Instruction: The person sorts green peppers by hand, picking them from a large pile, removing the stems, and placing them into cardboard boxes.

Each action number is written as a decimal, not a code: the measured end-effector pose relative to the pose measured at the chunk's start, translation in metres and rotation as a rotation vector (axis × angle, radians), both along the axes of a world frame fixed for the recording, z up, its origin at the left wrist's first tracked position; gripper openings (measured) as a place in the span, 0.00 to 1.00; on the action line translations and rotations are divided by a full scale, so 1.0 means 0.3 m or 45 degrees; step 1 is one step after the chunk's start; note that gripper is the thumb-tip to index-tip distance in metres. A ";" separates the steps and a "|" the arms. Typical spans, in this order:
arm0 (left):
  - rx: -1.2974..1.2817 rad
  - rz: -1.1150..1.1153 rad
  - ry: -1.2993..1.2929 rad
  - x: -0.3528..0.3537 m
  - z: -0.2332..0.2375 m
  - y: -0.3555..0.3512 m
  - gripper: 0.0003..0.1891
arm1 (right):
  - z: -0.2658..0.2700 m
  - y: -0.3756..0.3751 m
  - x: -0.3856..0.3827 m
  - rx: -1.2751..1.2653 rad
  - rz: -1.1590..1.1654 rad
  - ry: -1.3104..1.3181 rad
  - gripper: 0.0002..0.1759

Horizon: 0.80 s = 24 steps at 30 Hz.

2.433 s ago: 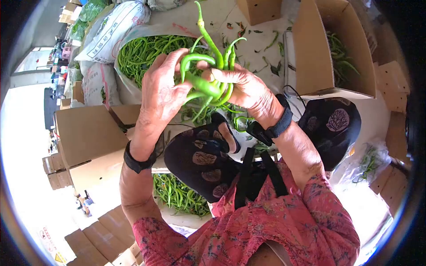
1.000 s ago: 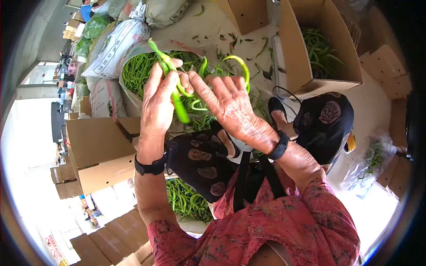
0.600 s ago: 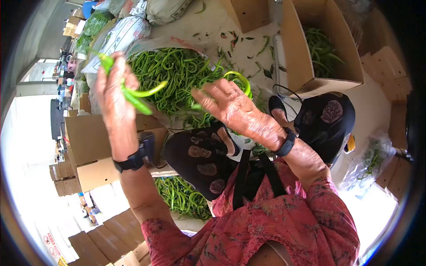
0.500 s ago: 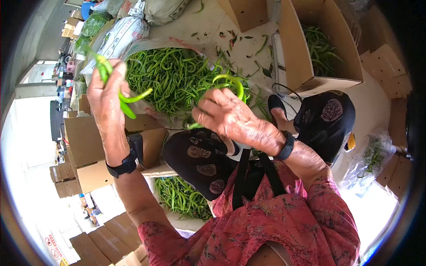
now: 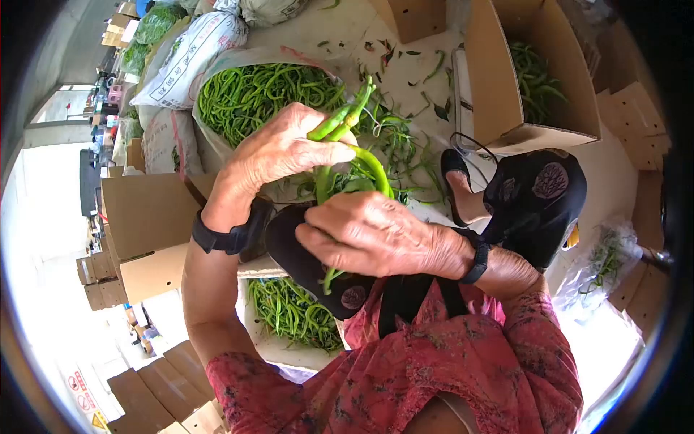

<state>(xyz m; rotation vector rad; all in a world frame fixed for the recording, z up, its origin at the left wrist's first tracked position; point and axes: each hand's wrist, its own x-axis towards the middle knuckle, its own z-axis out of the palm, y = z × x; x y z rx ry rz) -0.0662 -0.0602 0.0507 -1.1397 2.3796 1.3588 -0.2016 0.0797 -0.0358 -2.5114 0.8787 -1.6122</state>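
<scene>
My left hand (image 5: 285, 148) is closed on a few long green peppers (image 5: 340, 123), their stem ends pointing up past the thumb. Just below it, my right hand (image 5: 379, 233) has its fingers curled round more green peppers (image 5: 372, 165); a thin end pokes out beneath the palm. The two hands nearly meet above my lap, and how many peppers are in each is hidden by the fingers. Behind them lies a large open sack (image 5: 206, 123) spilling over with a heap of green peppers (image 5: 264, 94).
An open cardboard box (image 5: 491, 79) holding peppers stands at right. By my left knee is a white crate (image 5: 278, 352) of peppers. Tied white sacks (image 5: 191, 61) are at upper left. Loose peppers and leaf scraps litter the floor (image 5: 405, 69). A plastic bag (image 5: 614, 253) lies far right.
My left hand has swung right and slightly down, bringing its peppers in front of the heap. My right hand has dropped lower, and the two hands are now close together.
</scene>
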 end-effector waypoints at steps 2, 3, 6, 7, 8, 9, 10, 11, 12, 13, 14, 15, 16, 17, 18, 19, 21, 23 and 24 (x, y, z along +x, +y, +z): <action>-0.245 0.108 0.330 0.019 -0.038 0.014 0.13 | -0.013 -0.028 -0.050 0.082 -0.035 -0.075 0.22; -0.186 0.237 0.228 0.039 -0.032 0.024 0.12 | 0.000 -0.034 -0.062 0.173 -0.129 -0.258 0.21; -0.035 0.572 0.112 0.066 -0.022 0.042 0.10 | -0.005 -0.083 -0.088 0.635 0.068 -0.890 0.16; -0.036 0.576 0.113 0.074 -0.017 0.052 0.10 | -0.003 -0.087 -0.085 0.958 0.334 -1.302 0.15; 0.042 0.665 0.169 0.078 -0.009 0.059 0.10 | 0.018 -0.089 -0.097 1.075 0.377 -1.410 0.16; 0.121 0.751 0.226 0.082 -0.003 0.064 0.10 | 0.040 -0.093 -0.113 1.189 0.418 -1.517 0.17; 0.117 0.746 0.202 0.095 -0.013 0.066 0.10 | 0.032 -0.103 -0.130 1.252 0.474 -1.479 0.21; 0.118 0.741 0.203 0.112 -0.018 0.069 0.10 | 0.012 -0.119 -0.132 1.249 0.469 -1.481 0.21; 0.180 0.768 0.289 0.128 -0.021 0.072 0.10 | -0.023 -0.137 -0.129 1.360 0.676 -1.629 0.22; 0.241 0.793 0.375 0.135 -0.021 0.078 0.09 | -0.053 -0.154 -0.126 1.465 0.892 -1.772 0.23; 0.351 0.833 0.481 0.130 -0.010 0.088 0.11 | -0.074 -0.166 -0.120 1.521 0.940 -1.867 0.23; 0.471 0.830 0.703 0.151 -0.035 0.090 0.16 | -0.086 -0.163 -0.115 1.515 0.937 -1.871 0.23; 0.667 0.801 0.876 0.160 -0.044 0.088 0.16 | -0.092 -0.158 -0.110 1.566 0.994 -2.038 0.23; 0.862 0.765 1.049 0.163 -0.050 0.086 0.16 | -0.093 -0.155 -0.105 1.612 1.052 -2.204 0.22; 0.736 0.816 0.957 0.160 -0.056 0.103 0.17 | -0.084 -0.150 -0.097 1.581 1.037 -2.225 0.23; 0.637 0.737 1.002 0.152 -0.069 0.126 0.18 | -0.088 -0.151 -0.091 1.580 1.033 -2.227 0.23; 0.602 0.664 0.922 0.156 -0.094 0.153 0.20 | -0.104 -0.152 -0.077 1.514 1.049 -2.280 0.24; 0.434 0.672 0.858 0.112 -0.075 0.211 0.19 | -0.098 -0.155 -0.064 1.514 0.980 -2.339 0.23; 0.356 0.709 0.840 0.101 -0.086 0.229 0.16 | -0.106 -0.158 -0.059 1.560 0.949 -2.346 0.22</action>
